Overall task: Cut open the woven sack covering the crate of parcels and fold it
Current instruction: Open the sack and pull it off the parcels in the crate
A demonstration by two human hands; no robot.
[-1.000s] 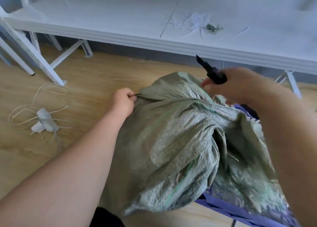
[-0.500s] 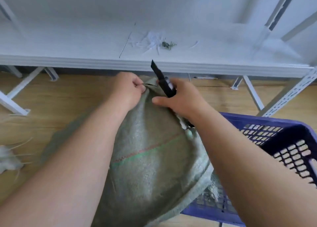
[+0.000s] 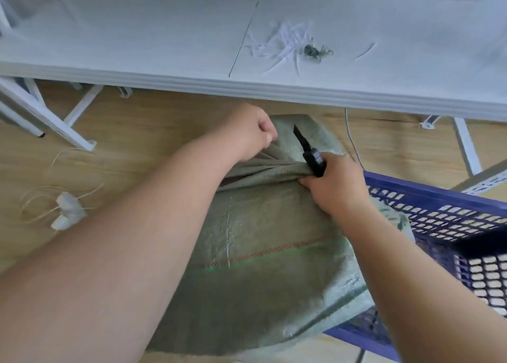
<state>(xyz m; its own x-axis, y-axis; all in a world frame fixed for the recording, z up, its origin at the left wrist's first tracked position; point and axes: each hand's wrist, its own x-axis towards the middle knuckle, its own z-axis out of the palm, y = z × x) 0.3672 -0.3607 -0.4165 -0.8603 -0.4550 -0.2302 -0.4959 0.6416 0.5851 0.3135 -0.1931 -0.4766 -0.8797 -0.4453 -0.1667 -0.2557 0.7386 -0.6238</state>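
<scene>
sack: green woven sack [image 3: 263,253], coarse weave with a red and green stripe, draped over the blue crate [image 3: 439,217] on the wood floor
left grip: left hand [image 3: 247,132] fisted on bunched fabric
right grip: right hand [image 3: 333,187] clenched on a fold and a black knife [image 3: 308,152]
hidden: crate contents
beyond: white desk [image 3: 164,47] with scraps

The hands now work apart: the left hand [image 3: 248,132] bunches the green sack [image 3: 263,242] at 10 o'clock while the right hand [image 3: 333,187], knife [image 3: 308,152] blade pointing to 11 o'clock, pulls a taut fold toward 3 o'clock. The sack lies flatter, and the blue crate [image 3: 444,214] shows more of its wall.
</scene>
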